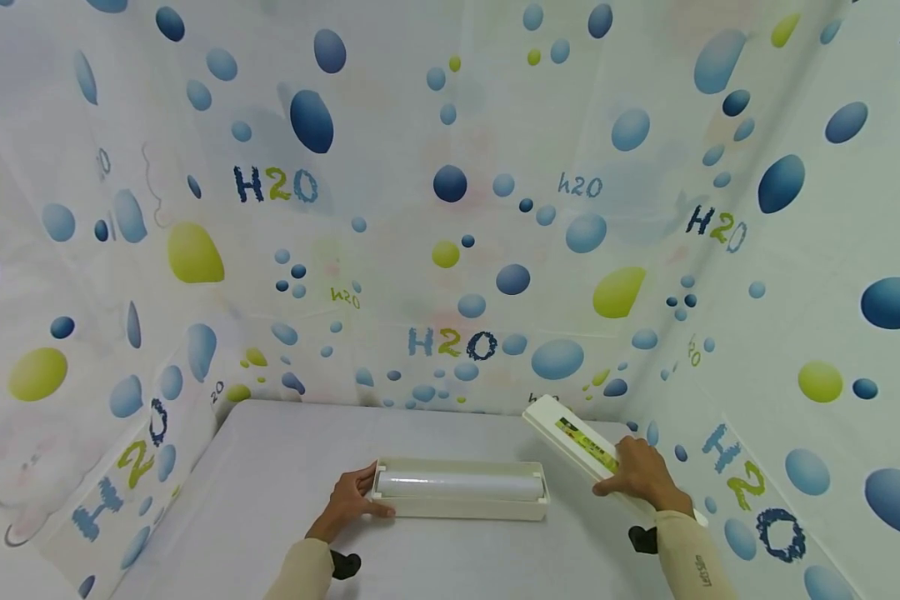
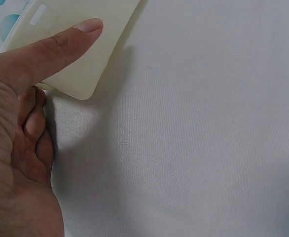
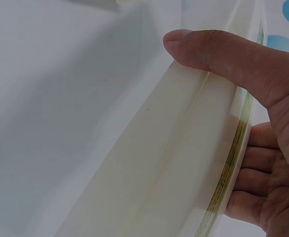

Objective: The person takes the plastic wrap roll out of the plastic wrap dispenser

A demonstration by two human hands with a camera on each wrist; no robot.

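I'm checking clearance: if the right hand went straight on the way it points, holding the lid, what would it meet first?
Probably the printed curtain behind the table, with the far end of the lid reaching it before the right hand, though depth is unclear.

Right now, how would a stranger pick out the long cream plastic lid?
On the white table, find the open cream plastic box holding a shiny pale roll. To its right, the right hand grips the long, slanting cream lid; its yellow-green label sets it apart from the box.
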